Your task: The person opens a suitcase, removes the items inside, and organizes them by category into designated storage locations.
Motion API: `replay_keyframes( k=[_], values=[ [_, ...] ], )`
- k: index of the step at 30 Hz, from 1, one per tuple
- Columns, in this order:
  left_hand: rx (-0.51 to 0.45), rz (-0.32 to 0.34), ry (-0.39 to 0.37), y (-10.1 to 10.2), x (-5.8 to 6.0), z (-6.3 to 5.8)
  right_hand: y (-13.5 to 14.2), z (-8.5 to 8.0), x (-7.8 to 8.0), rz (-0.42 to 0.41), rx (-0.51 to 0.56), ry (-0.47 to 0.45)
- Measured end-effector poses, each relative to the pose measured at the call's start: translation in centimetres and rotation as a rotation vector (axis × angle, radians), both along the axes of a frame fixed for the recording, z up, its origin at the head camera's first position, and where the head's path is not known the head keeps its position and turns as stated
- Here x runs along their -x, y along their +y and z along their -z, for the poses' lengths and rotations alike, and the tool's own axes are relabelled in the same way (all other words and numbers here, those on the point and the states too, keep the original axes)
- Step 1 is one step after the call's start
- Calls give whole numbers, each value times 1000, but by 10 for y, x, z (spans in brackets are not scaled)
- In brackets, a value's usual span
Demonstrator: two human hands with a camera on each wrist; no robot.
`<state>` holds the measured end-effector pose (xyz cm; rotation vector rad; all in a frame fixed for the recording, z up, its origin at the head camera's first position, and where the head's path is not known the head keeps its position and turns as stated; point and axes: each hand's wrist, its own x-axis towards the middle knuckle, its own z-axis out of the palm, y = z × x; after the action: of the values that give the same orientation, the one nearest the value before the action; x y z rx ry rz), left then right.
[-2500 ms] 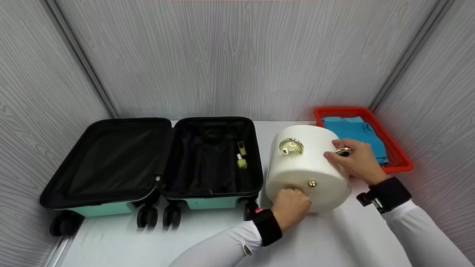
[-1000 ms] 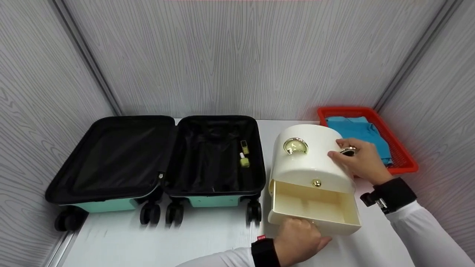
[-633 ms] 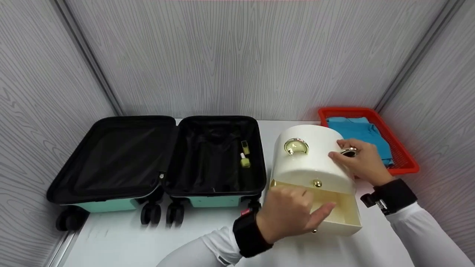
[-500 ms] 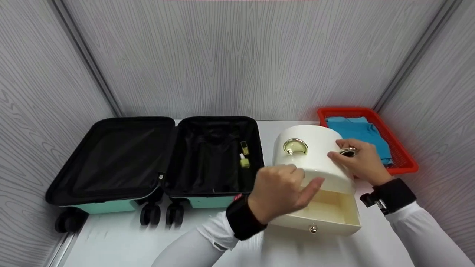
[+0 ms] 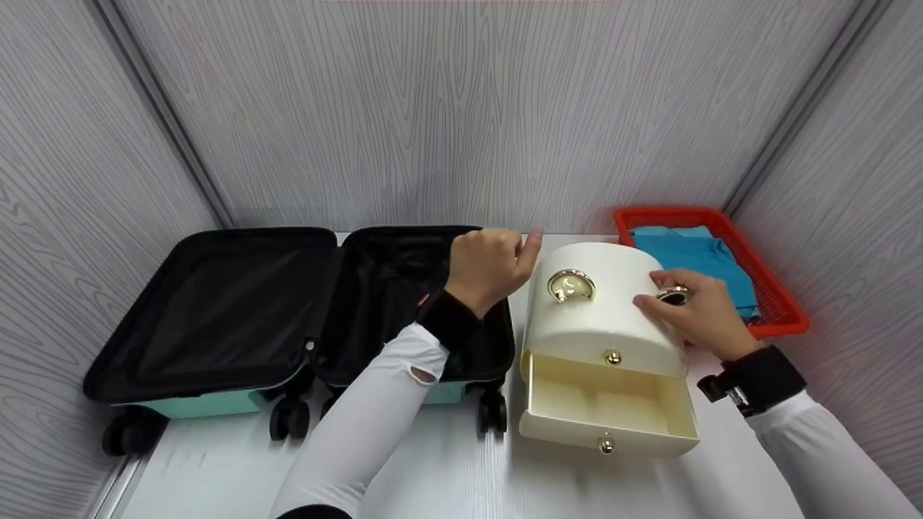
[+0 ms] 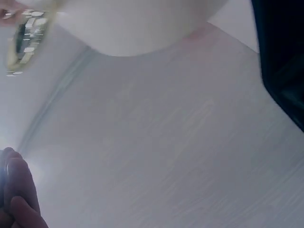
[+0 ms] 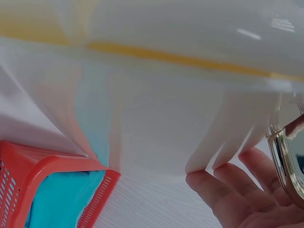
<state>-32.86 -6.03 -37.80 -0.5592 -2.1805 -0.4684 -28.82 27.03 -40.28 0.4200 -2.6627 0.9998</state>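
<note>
A glossy white drawer box stands on the table with its lower drawer pulled out. Nothing lies in that drawer; its front has a gold knob. My right hand steadies the box from the right, thumb and forefinger on either side of a gold ring handle. In the right wrist view its other fingers rest along the box's side. Above the right half of the open suitcase is my left hand, fingers loosely bent, thumb out, holding nothing.
The suitcase lies spread in two black-lined halves on wheels at the left. A red basket with folded blue cloth stands behind the box at right. Wood-patterned panels enclose the back and sides.
My left hand pulled the lower drawer out, let go of its knob, and rose up and left over the suitcase. The right hand has stayed on the box.
</note>
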Motion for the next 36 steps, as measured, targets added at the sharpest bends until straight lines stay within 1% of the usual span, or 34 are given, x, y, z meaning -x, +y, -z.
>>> replay_keyframes(
  k=[3,5,7,11,13,14,17,20,24,26,28,31,34,36],
  values=[
    [95,-86,-70,-6,24,20,0,0,-1,0,2,11],
    [167,-121,-158,-9,37,35,0,0,-3,5,0,16],
    [245,-123,-268,-12,48,50,0,0,-4,13,2,16],
    [375,-69,-536,-17,64,79,-1,-1,-6,15,5,3],
    [408,-51,-644,-19,70,92,-2,-1,-6,12,3,-6],
    [420,-53,-687,-20,72,98,-2,-1,-7,10,2,-9],
    [443,-85,-783,-23,78,111,-3,-1,-7,8,3,-16],
    [476,-124,-829,-25,81,126,-3,-2,-9,11,2,-26],
    [511,-166,-878,-27,80,143,-5,-3,-10,7,-4,-44],
    [525,-180,-909,-28,76,146,-5,-3,-10,2,-5,-49],
    [541,-184,-945,-29,72,146,-6,-3,-10,0,-9,-52],
    [559,-176,-986,-31,65,139,-6,-4,-9,1,-11,-54],
    [573,-175,-997,-33,59,133,-6,-4,-8,1,-9,-56],
    [574,-173,-997,-34,57,132,-7,-3,-7,2,-2,-55]
  ],
)
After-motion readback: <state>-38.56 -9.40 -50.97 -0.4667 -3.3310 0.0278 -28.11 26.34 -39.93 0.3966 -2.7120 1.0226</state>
